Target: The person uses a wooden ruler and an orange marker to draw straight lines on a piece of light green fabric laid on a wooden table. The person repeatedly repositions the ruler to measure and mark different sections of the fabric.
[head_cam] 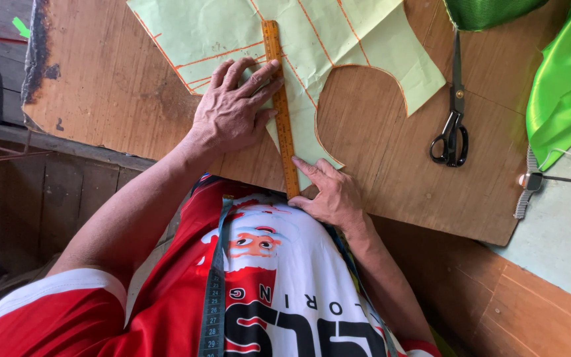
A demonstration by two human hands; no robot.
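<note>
A pale green fabric piece [232, 30] with orange chalk lines and a curved cut-out lies on a brown wooden board [391, 158]. A yellow wooden ruler [280, 106] runs lengthwise across it toward me. My left hand [232, 109] lies flat on the fabric, fingers spread and pressing against the ruler's left side. At the ruler's near end, my right hand [330, 193] rests on the board edge, with its index finger pointing at the fabric's lower tip. What the right fingers pinch, if anything, is hidden.
Black scissors [454, 125] lie on the board to the right. Bright green satin cloth [563, 86] is heaped at the top right. A wristwatch [530, 180] with a cable lies on a light table. A measuring tape [214, 291] hangs over my shirt.
</note>
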